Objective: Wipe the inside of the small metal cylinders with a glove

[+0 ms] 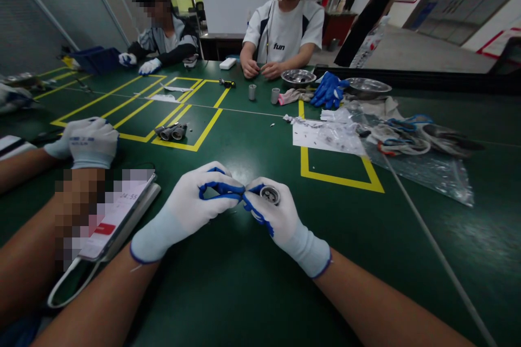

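Note:
My right hand (285, 222), in a white glove with blue palm coating, grips a short round metal sleeve (269, 195). The sleeve's open end faces up and shows small parts or holes inside. My left hand (195, 195), gloved the same way, has thumb and fingers pinched together. Its fingertips meet those of my right hand just left of the sleeve. Whatever lies between the left fingertips is hidden or too small to make out. Both hands are above the green table (244, 298).
Yellow tape (342, 178) marks rectangles on the table. Metal cylinders (173, 131) lie left of centre; two more stand farther back. White paper (325, 138), plastic bags and gloves lie right. A phone (118, 217) and a co-worker's gloved hands (91, 141) are close left. Other people sit opposite.

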Action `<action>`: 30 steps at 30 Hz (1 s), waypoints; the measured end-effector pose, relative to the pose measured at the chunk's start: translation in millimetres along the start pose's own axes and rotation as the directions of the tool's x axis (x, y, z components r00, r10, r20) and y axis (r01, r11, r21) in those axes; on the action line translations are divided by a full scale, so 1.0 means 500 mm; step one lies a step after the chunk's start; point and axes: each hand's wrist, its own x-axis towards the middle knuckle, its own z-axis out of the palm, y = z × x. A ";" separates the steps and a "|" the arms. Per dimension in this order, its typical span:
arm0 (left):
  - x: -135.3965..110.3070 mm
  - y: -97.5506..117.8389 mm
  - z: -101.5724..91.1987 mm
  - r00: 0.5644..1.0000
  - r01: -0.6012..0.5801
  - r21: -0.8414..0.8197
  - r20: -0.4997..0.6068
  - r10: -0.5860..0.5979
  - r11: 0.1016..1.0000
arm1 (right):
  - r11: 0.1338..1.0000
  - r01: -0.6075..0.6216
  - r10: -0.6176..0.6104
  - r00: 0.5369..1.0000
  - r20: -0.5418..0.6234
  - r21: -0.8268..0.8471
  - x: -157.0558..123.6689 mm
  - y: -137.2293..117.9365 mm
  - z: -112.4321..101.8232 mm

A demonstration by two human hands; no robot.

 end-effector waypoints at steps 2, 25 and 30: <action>-0.001 0.004 -0.004 0.999 0.027 -0.017 -0.017 -0.028 0.999 | 0.998 0.054 -0.054 0.999 -0.005 -0.032 -0.002 0.001 0.000; -0.022 0.048 0.031 0.993 -0.097 0.191 0.088 0.081 0.977 | 0.873 0.244 -0.183 0.966 0.180 -0.423 -0.011 -0.006 0.008; -0.017 0.053 0.033 0.979 -0.192 0.209 0.114 0.171 0.959 | 0.874 0.230 -0.158 0.967 0.198 -0.427 -0.012 -0.003 0.008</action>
